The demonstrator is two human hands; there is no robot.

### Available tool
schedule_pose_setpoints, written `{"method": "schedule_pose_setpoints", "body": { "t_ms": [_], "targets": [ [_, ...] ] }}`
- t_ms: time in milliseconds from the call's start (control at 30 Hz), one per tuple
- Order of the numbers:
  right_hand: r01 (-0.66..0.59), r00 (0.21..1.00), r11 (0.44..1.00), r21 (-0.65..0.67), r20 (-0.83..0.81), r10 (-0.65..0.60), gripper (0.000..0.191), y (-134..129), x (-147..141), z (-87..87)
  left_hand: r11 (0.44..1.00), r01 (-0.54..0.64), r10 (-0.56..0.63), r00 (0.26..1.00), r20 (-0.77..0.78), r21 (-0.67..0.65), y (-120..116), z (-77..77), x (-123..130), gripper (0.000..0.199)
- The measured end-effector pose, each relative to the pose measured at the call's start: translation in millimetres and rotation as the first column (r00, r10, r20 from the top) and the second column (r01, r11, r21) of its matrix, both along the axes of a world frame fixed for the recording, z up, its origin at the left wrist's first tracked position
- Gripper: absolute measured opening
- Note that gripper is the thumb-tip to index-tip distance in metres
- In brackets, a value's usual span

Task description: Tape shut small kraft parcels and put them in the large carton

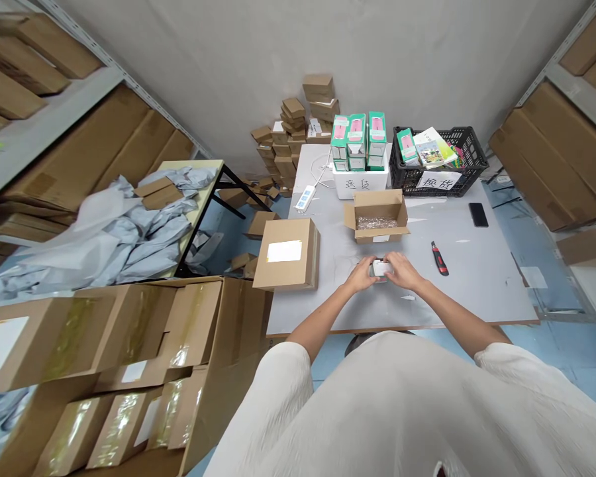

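Between both hands, near the front of the grey table, is a small box with a white top [380, 267]. My left hand [361, 275] grips its left side, and my right hand [400, 270] grips its right side. Just behind them stands an open cardboard box [401, 213] with clear bubble wrap [370, 223] inside. A closed carton with a white label [298, 255] sits to the left. The red and black box cutter [440, 259] lies to the right of my right hand.
The table [338, 311] also bears a white bin [360, 184] of green boxes, a black crate [412, 183], a power strip [305, 199] and a phone [478, 214]. A large carton of taped boxes [228, 318] stands at the left.
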State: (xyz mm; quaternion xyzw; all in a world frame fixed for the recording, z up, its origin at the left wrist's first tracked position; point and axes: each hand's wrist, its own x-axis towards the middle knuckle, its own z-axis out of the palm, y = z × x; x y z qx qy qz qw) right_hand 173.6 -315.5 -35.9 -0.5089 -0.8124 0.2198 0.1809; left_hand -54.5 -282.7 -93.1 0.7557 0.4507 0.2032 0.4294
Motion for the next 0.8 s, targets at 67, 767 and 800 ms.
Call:
{"method": "schedule_pose_setpoints", "body": {
  "t_ms": [67, 767, 800],
  "targets": [
    [-0.022, 0.998, 0.999, 0.025, -0.059, 0.023, 0.013, -6, -2, 5.6, 1.0, 0.014, -0.014, 1.0, 0.024, 0.001, 1, -0.9, -2, 0.077],
    [0.073, 0.966, 0.987, -0.143, 0.257, -0.035, 0.066, 3, 2, -17.6, 0.988, 0.138, -0.126, 0.979, -0.161, 0.067, 13, 12.4, 1, 0.069],
    [0.074, 0.966, 0.987, -0.144, 0.258, -0.035, 0.064, 5, 2, -17.1, 0.988, 0.139, -0.128, 0.979, -0.161, 0.063, 14, 13.3, 1, 0.069]
  ]
}}
